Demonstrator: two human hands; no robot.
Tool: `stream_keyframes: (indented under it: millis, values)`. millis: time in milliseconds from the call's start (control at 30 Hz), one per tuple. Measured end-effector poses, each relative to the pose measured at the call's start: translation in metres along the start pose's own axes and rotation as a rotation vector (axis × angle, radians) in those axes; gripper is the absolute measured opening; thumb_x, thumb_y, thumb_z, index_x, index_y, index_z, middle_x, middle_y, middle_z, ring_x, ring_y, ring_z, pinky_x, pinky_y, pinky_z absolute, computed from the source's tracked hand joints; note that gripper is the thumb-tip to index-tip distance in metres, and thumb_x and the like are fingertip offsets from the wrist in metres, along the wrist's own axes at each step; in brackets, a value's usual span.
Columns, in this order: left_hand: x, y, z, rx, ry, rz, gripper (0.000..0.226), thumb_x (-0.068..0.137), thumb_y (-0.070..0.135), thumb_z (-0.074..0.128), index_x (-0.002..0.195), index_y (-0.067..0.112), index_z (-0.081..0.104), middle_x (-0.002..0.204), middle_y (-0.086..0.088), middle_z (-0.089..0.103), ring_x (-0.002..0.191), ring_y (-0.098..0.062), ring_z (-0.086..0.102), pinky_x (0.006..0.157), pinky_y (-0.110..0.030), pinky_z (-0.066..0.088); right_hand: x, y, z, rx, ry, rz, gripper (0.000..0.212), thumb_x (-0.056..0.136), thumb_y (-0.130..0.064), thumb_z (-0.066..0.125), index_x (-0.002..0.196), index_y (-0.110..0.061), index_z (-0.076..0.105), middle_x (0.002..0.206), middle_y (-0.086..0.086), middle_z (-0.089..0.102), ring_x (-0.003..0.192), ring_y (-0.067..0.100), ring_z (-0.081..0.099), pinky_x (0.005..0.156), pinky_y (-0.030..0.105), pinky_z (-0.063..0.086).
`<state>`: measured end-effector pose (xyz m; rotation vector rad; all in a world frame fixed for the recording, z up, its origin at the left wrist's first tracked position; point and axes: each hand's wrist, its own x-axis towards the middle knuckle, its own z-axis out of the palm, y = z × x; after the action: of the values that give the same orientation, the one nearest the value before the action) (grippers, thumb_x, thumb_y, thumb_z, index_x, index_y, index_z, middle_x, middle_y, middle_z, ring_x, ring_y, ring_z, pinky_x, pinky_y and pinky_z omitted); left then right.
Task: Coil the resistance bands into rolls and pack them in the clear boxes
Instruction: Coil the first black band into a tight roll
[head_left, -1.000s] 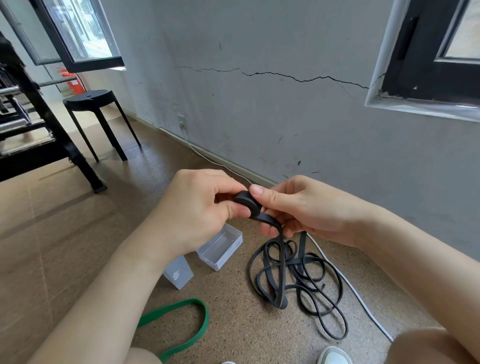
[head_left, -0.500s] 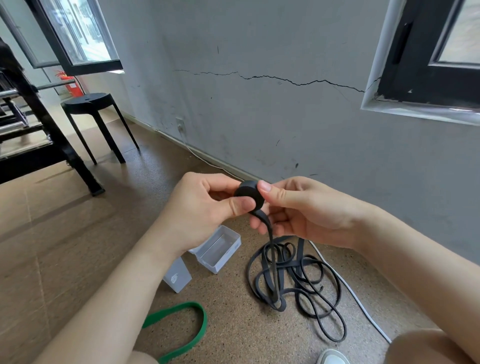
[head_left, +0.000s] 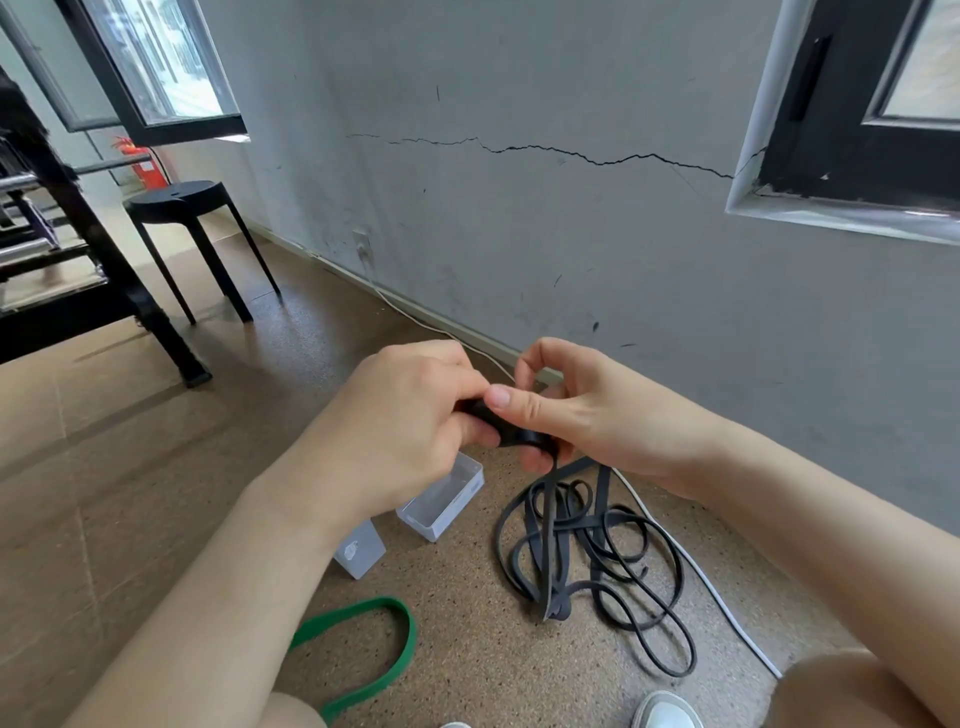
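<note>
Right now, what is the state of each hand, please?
Left hand: holding the black band roll.
Right hand: pinching the same roll.

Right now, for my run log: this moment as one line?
left hand, right hand: hold black band | coiling | green band: floor

Mid-air: coiled roll (head_left: 506, 428) between left hand (head_left: 395, 415) and right hand (head_left: 587, 415). Below it, tangled band (head_left: 587, 545) on floor (head_left: 156, 467), one strand running up to roll. Left of tangle: open box (head_left: 441, 501), second box (head_left: 359, 551) just beside it (nearer person). Nearest, left: band loop (head_left: 374, 654). Far left by wall (head_left: 571, 234): stool (head_left: 182, 208).
</note>
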<state>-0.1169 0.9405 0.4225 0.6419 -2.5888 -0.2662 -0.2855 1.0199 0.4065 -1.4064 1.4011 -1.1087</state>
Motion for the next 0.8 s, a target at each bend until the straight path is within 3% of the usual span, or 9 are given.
stream_keyframes:
  millis: [133,233,300,367,533,700,800]
  values:
    - [0.001,0.001,0.005,-0.116,0.034,-0.077,0.012,0.076,0.021,0.078,0.088,0.023,0.073,0.082,0.008,0.057,0.075,-0.009,0.054,0.066,-0.023,0.043,0.001,0.005,-0.004,0.155,-0.022,0.021,0.039,0.077,-0.037,0.068,0.093,-0.014,0.041,0.066,0.007,0.061,0.062,0.022,0.055,0.061,0.028,0.041]
    - [0.003,0.002,0.004,-0.592,0.046,-0.288,0.022,0.07,0.022,0.081,0.09,0.024,0.073,0.089,-0.005,0.069,0.083,-0.017,0.064,0.076,-0.028,0.053,0.001,0.005,-0.011,0.359,-0.044,0.02,0.03,0.082,-0.027,0.065,0.09,-0.017,0.038,0.074,0.01,0.058,0.064,0.022,0.055,0.06,0.025,0.038]
    - [0.003,0.002,0.006,-0.87,0.005,-0.341,0.024,0.066,0.027,0.077,0.089,0.021,0.076,0.086,-0.007,0.072,0.079,-0.017,0.062,0.065,-0.025,0.052,0.001,0.006,-0.013,0.448,-0.066,0.021,0.027,0.086,-0.023,0.064,0.091,-0.017,0.038,0.078,0.01,0.059,0.066,0.02,0.06,0.061,0.024,0.038]
    - [0.004,0.001,0.008,-0.995,-0.001,-0.373,0.026,0.063,0.03,0.075,0.087,0.02,0.077,0.082,-0.005,0.073,0.077,-0.015,0.061,0.062,-0.021,0.047,0.001,0.006,-0.014,0.504,-0.105,0.022,0.025,0.088,-0.021,0.065,0.089,-0.018,0.04,0.078,0.011,0.062,0.069,0.02,0.062,0.062,0.023,0.041]
    - [0.005,0.001,0.012,-0.945,0.045,-0.338,0.022,0.069,0.024,0.072,0.085,0.01,0.075,0.073,-0.011,0.072,0.073,-0.019,0.062,0.061,-0.023,0.049,0.002,0.006,-0.016,0.573,-0.168,0.031,0.016,0.085,-0.023,0.059,0.088,-0.02,0.043,0.081,0.017,0.065,0.075,0.025,0.061,0.067,0.024,0.047]
    - [0.004,-0.001,0.007,-0.742,0.096,-0.225,0.014,0.066,0.024,0.081,0.08,0.025,0.077,0.071,0.005,0.073,0.069,-0.005,0.064,0.066,-0.018,0.049,0.001,0.004,-0.019,0.459,-0.209,0.072,0.024,0.086,-0.03,0.057,0.1,-0.019,0.041,0.086,0.02,0.068,0.074,0.025,0.062,0.064,0.026,0.045]
    - [0.003,-0.005,0.002,-0.604,0.137,-0.2,0.014,0.064,0.025,0.076,0.076,0.033,0.077,0.07,0.011,0.071,0.066,-0.001,0.062,0.063,-0.013,0.046,0.0,0.002,-0.017,0.37,-0.179,0.085,0.032,0.086,-0.039,0.061,0.097,-0.016,0.042,0.08,0.019,0.069,0.07,0.025,0.061,0.062,0.028,0.042]
